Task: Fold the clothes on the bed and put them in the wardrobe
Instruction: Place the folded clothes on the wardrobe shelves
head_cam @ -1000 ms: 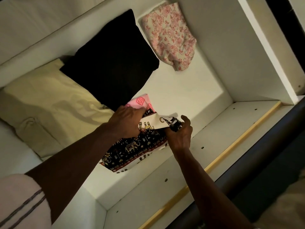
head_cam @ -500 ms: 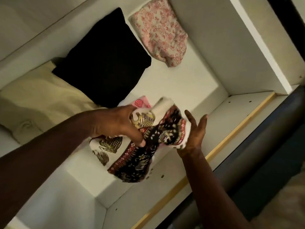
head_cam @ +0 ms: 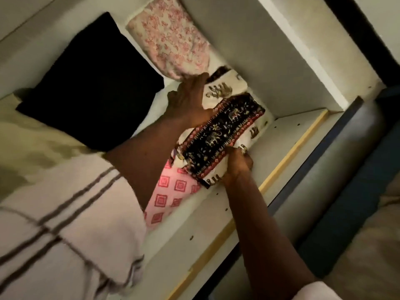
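Head view gives us two hands on one folded elephant-print cloth (head_cam: pixel 225 131), which sits inside the wardrobe (head_cam: pixel 270 61), partly on top of a pink square-patterned cloth (head_cam: pixel 171 191). Our left hand (head_cam: pixel 188 102) presses stretched fingers against the bundle's far side. Our right hand (head_cam: pixel 238 164) curls round its near edge. We count three folded cloths, the third a pink floral cloth (head_cam: pixel 171 40) at the back, and two cushions: one black cushion (head_cam: pixel 93 83) and one pale yellow cushion (head_cam: pixel 32 137).

Legible text, labels, brands, numbers, signs: none. Black-and-cream elephant-print folded cloth (head_cam: pixel 223 135): pictorial motifs only, no lettering discernible.
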Demonstrator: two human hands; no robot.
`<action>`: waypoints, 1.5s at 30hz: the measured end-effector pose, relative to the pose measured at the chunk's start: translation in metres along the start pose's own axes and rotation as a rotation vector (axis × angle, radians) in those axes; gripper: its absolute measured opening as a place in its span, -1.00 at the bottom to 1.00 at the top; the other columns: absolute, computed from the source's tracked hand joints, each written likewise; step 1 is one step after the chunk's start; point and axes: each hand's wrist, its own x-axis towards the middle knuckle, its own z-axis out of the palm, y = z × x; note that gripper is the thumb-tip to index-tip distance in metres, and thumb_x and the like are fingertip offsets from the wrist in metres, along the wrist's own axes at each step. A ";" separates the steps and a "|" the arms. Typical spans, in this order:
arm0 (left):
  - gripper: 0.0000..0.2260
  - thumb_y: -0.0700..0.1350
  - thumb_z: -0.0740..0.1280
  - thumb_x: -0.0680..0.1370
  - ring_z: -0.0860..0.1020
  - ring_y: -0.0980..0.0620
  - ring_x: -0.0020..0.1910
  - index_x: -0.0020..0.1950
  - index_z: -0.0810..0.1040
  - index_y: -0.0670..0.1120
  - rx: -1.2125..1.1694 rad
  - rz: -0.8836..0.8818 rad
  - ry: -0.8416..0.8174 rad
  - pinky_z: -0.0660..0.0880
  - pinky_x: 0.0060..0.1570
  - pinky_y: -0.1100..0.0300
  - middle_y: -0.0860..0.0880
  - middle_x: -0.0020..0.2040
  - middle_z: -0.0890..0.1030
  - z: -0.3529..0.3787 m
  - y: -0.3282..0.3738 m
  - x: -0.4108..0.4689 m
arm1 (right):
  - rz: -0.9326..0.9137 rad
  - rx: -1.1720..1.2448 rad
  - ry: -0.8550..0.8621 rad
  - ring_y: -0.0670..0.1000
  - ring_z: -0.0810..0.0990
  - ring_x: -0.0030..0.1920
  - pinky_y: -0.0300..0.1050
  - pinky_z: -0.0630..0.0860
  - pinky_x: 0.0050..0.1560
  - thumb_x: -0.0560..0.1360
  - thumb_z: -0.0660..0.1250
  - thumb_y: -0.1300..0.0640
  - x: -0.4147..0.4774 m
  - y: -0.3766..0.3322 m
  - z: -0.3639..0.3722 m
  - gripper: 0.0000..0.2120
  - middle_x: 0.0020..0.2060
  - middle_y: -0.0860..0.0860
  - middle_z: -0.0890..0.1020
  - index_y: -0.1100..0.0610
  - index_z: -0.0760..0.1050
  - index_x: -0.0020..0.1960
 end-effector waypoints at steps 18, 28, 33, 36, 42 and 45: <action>-0.15 0.46 0.19 0.53 -0.20 -0.24 0.66 0.70 -0.01 0.14 0.272 -0.119 0.058 0.04 0.51 -0.46 -0.11 0.70 -0.20 0.084 -0.136 -0.232 | -0.884 -1.654 -0.158 0.28 -0.37 0.61 0.63 -0.17 0.45 0.35 0.37 -0.54 0.051 -0.025 0.039 0.19 0.65 0.00 -0.32 -0.23 -0.35 0.63; 0.03 0.45 0.38 0.41 -0.21 -0.25 0.66 0.69 -0.14 0.19 0.259 -0.229 -0.016 0.07 0.53 -0.40 -0.10 0.68 -0.29 0.086 -0.155 -0.290 | -0.830 -1.638 -0.105 0.29 -0.31 0.62 0.62 -0.01 0.46 0.38 0.41 -0.46 0.035 -0.012 0.036 0.17 0.65 0.00 -0.31 -0.21 -0.35 0.63; 0.06 0.47 0.36 0.41 -0.19 -0.24 0.66 0.68 -0.19 0.19 0.286 -0.227 -0.040 0.10 0.54 -0.37 -0.10 0.68 -0.30 0.083 -0.154 -0.289 | -0.751 -1.668 -0.174 0.34 -0.38 0.58 0.52 -0.08 0.52 0.49 0.40 -0.34 0.012 0.015 0.026 0.09 0.61 0.05 -0.41 -0.24 -0.40 0.61; 0.04 0.42 0.41 0.42 -0.20 -0.24 0.66 0.68 -0.18 0.20 0.274 -0.217 -0.056 0.08 0.54 -0.37 -0.09 0.68 -0.32 0.079 -0.155 -0.289 | -0.660 -1.678 -0.220 0.38 -0.40 0.56 0.56 -0.03 0.48 0.55 0.37 -0.26 0.003 0.038 0.013 0.01 0.59 0.04 -0.45 -0.29 -0.40 0.60; 0.02 0.37 0.40 0.46 -0.24 -0.22 0.66 0.67 -0.22 0.19 0.278 -0.206 -0.119 0.05 0.55 -0.34 -0.09 0.66 -0.35 0.071 -0.154 -0.285 | -0.707 -1.689 -0.215 0.34 -0.29 0.61 0.50 0.02 0.53 0.58 0.29 -0.31 -0.014 0.047 0.002 -0.06 0.63 0.05 -0.36 -0.26 -0.37 0.62; -0.12 0.31 0.38 0.53 -0.12 -0.20 0.67 0.69 -0.02 0.08 0.191 -0.182 -0.073 0.16 0.55 -0.28 -0.11 0.70 -0.21 0.062 -0.151 -0.288 | -1.029 -1.402 -0.031 0.24 -0.02 0.65 0.29 0.02 0.61 0.61 0.30 -0.20 -0.047 0.059 -0.011 -0.18 0.67 0.13 -0.03 -0.12 -0.10 0.68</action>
